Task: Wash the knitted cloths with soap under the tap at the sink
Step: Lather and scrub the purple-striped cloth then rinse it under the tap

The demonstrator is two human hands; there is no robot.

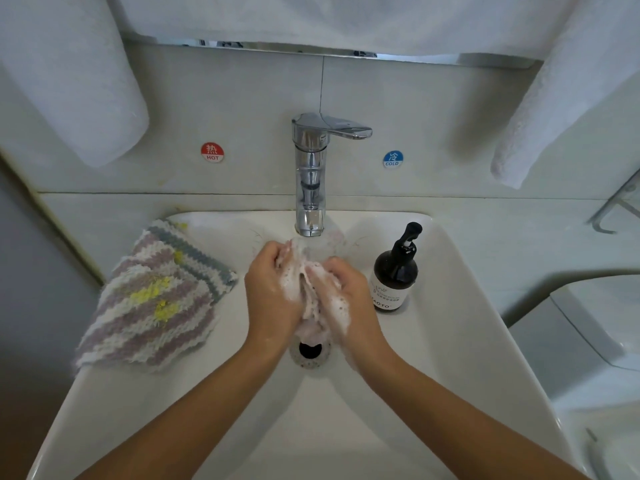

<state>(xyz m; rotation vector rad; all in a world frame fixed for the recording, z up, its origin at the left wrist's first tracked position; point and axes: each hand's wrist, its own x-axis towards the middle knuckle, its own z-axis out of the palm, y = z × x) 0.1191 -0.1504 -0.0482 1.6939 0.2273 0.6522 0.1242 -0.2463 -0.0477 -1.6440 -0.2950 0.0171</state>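
Observation:
A pale pink knitted cloth (309, 308), covered in white foam, is bunched between my two hands over the sink drain (310, 351). My left hand (272, 289) grips its left side and my right hand (346, 289) grips its right side, both with fingers curled into it. The chrome tap (310, 188) stands just behind, its spout right above the cloth's top edge. Two more striped knitted cloths (156, 299), pink, white and grey with yellow patches, lie stacked on the sink's left rim. A dark soap pump bottle (394, 275) stands on the right of the basin.
The white sink (460, 306) fills the lower view. Red HOT (212, 152) and blue COLD (392, 159) stickers sit on the wall by the tap. White towels (79, 81) hang at both upper corners. A white toilet (588, 334) is at the right.

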